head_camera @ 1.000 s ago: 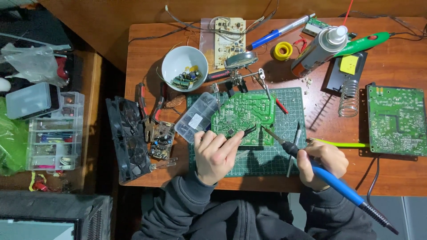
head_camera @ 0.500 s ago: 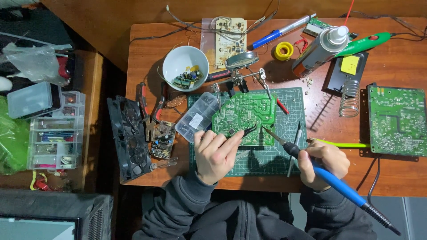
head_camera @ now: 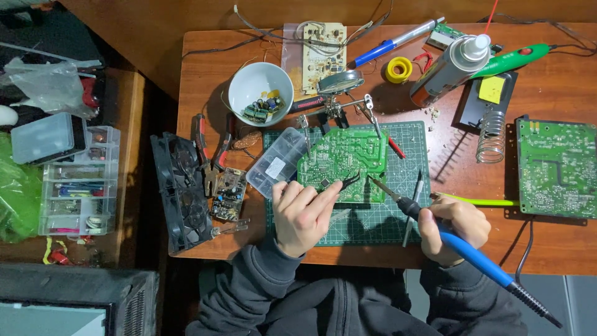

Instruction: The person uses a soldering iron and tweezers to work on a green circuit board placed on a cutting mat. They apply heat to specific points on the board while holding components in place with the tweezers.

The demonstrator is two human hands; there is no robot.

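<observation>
Left hand point(head_camera: 303, 214): tweezers point(head_camera: 346, 183) gripped, unmoved on green circuit board point(head_camera: 342, 163) | right hand point(head_camera: 452, 225): soldering iron point(head_camera: 448, 235) gripped, tip seemingly edged closer.

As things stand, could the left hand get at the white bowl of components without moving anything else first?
Probably yes. The left hand holds black tweezers; the white bowl sits up and left of it, with only the low clear plastic box between.

Centre of frame: circuit board point(head_camera: 345, 163) on cutting mat point(head_camera: 398, 219), held by helping-hands clamp point(head_camera: 339, 106) above it. Component box point(head_camera: 277, 162) lies left of the board; bowl point(head_camera: 260, 93) upper left; spray can point(head_camera: 449, 67) upper right; second circuit board point(head_camera: 556, 168) far right.
</observation>
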